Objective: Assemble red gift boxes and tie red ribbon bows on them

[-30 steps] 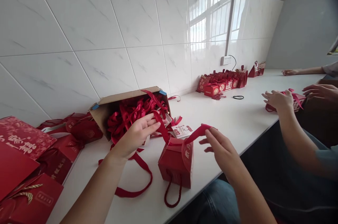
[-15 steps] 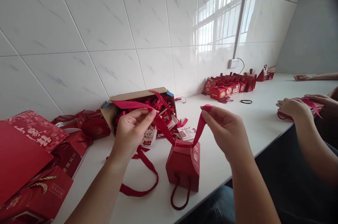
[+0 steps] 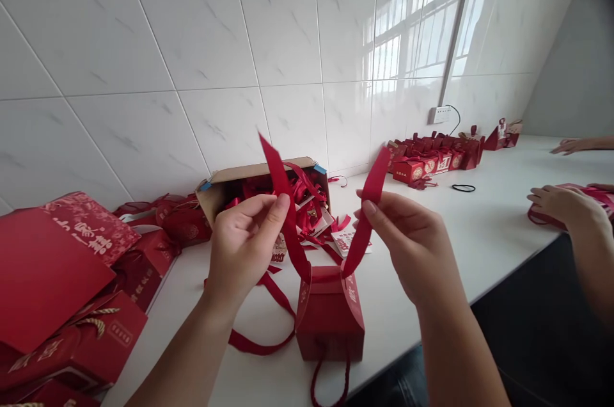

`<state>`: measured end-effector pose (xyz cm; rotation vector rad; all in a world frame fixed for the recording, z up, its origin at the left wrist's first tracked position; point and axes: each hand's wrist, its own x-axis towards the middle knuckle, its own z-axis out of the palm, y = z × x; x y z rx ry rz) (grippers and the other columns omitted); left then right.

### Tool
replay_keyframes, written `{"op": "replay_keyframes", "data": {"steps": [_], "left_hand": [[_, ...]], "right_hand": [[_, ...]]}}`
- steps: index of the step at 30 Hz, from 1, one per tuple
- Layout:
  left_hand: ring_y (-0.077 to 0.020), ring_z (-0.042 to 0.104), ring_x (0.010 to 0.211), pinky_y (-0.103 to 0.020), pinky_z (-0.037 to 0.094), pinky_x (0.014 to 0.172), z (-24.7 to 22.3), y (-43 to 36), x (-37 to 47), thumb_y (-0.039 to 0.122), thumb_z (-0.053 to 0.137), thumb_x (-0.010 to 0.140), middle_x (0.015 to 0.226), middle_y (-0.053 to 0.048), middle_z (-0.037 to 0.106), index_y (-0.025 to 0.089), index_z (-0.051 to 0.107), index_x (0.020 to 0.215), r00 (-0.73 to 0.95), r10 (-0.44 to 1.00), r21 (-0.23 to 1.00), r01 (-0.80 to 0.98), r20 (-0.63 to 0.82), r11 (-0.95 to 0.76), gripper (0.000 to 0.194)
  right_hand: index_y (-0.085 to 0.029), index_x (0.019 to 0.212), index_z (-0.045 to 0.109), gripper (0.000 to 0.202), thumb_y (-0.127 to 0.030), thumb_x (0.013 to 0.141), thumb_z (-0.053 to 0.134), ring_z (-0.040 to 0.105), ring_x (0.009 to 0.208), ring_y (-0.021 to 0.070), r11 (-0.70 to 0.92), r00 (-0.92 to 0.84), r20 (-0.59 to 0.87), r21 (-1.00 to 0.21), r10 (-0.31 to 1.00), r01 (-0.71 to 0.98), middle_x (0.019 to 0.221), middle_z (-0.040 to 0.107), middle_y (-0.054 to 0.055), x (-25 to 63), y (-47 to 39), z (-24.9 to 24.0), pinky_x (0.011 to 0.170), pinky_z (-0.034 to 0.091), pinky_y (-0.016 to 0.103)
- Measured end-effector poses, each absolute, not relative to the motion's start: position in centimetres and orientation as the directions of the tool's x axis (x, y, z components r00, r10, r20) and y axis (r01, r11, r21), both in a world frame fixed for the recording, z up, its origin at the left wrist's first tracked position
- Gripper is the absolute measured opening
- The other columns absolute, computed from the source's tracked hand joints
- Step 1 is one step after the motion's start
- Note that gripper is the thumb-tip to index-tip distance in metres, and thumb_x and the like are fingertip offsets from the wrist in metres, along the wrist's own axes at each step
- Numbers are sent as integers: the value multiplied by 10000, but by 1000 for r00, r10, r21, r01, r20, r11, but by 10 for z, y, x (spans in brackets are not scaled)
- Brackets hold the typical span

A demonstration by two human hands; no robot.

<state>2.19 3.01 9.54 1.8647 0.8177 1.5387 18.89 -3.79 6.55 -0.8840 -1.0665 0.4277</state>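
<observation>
A small red gift box point(image 3: 330, 320) with a dark red cord loop point(image 3: 314, 384) stands upright on the white table in front of me. A red ribbon point(image 3: 298, 253) runs through its top, one end rising from each side. My left hand point(image 3: 247, 240) pinches the left end between thumb and finger, and the tip sticks up past my fingers. Pinched in my right hand point(image 3: 407, 234) is the other end, its tip also pointing up. Both hands are above the box, apart from it. A loose red ribbon point(image 3: 268, 349) lies curled left of the box.
Behind my hands, an open cardboard box point(image 3: 206, 205) holds ribbons and tags. Red boxes point(image 3: 96, 336) are piled at left. Finished-looking red boxes point(image 3: 407, 170) line the wall, near a black band point(image 3: 463, 188). At right, a co-worker's hand point(image 3: 566, 205) rests on a red box.
Both ribbon ends now stand upright above my fingers; the left end pointed sideways and the right was folded over before. The view has turned slightly left.
</observation>
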Motion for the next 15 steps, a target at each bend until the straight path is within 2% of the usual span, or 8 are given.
{"op": "replay_keyframes", "data": {"steps": [3,6,9,12,15], "left_hand": [[-102,496,493,-187,373,432,96,26,22,404,626,784,480,31,479,178,636,644,143,761,758,85,633,-646,266],[-112,511,506,-190,379,442,97,21,22,401,608,801,456,36,437,181,606,632,164,764,760,96,625,-643,277],[-109,504,488,-202,390,455,98,17,22,398,588,818,474,31,469,186,597,638,228,763,763,105,605,-637,278],[-104,465,467,-214,374,445,98,17,22,405,602,807,507,18,514,184,627,635,347,749,756,147,565,-638,281],[-106,439,459,-218,345,422,96,18,23,396,633,782,504,14,506,182,648,636,428,745,768,162,511,-620,259]], "right_hand": [[-213,903,720,148,-295,838,616,610,666,125,603,401,558,-798,726,18,693,651,7,182,-35,70,575,498,223],[-176,850,708,158,-300,829,613,576,565,105,572,369,533,-820,761,4,606,613,-3,174,-33,77,500,473,205],[-161,869,694,168,-300,790,642,537,490,91,513,343,481,-858,807,-3,596,608,-8,168,-31,81,434,444,196],[-167,886,693,194,-323,787,633,499,478,89,462,290,439,-887,850,-12,587,581,-14,164,-34,82,402,405,193],[-184,883,683,186,-337,798,622,507,536,104,447,142,437,-893,888,-46,640,585,-4,163,-40,82,457,424,214]]}}
